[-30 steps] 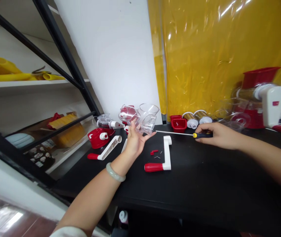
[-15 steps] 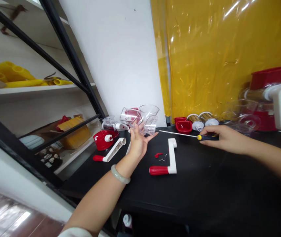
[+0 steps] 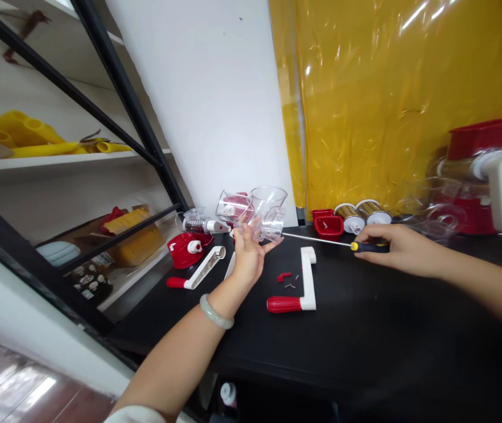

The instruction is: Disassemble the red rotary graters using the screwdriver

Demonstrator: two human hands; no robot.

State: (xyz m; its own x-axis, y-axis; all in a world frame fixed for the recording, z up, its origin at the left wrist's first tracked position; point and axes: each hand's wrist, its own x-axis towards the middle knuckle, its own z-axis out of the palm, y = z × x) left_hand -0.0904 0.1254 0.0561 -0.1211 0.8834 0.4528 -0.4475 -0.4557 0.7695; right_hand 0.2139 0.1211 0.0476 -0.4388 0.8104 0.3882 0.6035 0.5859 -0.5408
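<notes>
My left hand [image 3: 249,258] is wrapped round a clear plastic grater housing [image 3: 269,201] above the black table. In my right hand [image 3: 394,249] is a screwdriver [image 3: 316,238] with a black and yellow handle, held level. Its tip meets or nearly meets the right end of the housing, close to my left fingertips; exact contact is too small to tell. Below the hands lie a white crank handle [image 3: 308,279] with a red grip, a small red piece [image 3: 283,276] and several tiny screws [image 3: 290,286]. Another crank handle [image 3: 205,267] lies left of my left wrist.
A red grater base [image 3: 184,250] and a drum grater part [image 3: 198,225] stand at the left. Toward the back are red trays [image 3: 329,225] and metal grater drums [image 3: 369,211]. An assembled rotary grater [image 3: 475,188] stands far right. A black-framed shelf [image 3: 145,135] borders the left.
The clear housing has shifted slightly right in my left hand. The screwdriver has moved slightly left, bringing its tip up to the housing's end.
</notes>
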